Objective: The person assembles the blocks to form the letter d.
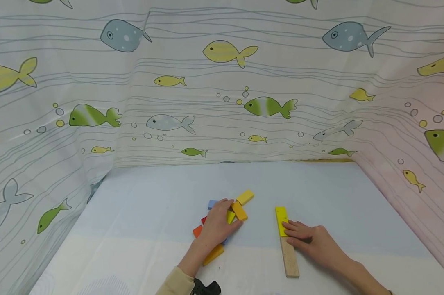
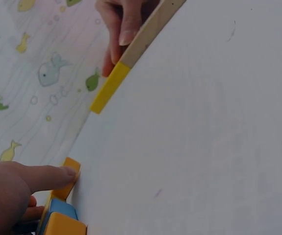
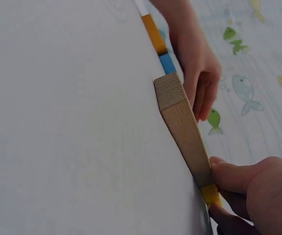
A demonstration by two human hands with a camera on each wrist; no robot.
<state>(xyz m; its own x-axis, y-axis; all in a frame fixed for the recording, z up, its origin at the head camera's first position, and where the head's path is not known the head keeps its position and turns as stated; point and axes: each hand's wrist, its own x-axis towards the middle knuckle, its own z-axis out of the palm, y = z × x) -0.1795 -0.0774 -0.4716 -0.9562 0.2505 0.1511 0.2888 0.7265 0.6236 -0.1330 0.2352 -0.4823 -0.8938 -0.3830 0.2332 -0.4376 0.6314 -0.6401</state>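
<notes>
My left hand [image 1: 216,224] lies over a loose cluster of coloured wooden blocks, its thumb reaching toward an orange block [image 1: 239,211]. Beneath and around it show a yellow block [image 1: 230,216], a blue block [image 1: 212,203] and a red-orange block [image 1: 197,231]; the hand hides the rest. In the right half, a bright yellow block [image 1: 281,221] stands end to end with a plain wooden block [image 1: 289,257], forming a straight line. My right hand [image 1: 319,245] touches this pair from the right, fingertips on the yellow block and thumb near the joint.
A yellow-orange block [image 1: 245,197] lies at the cluster's far end, and an orange block [image 1: 213,255] at its near end. The white table [image 1: 152,192] is backed by a fish-print curtain [image 1: 214,90]. Something black [image 1: 207,287] shows by the left sleeve.
</notes>
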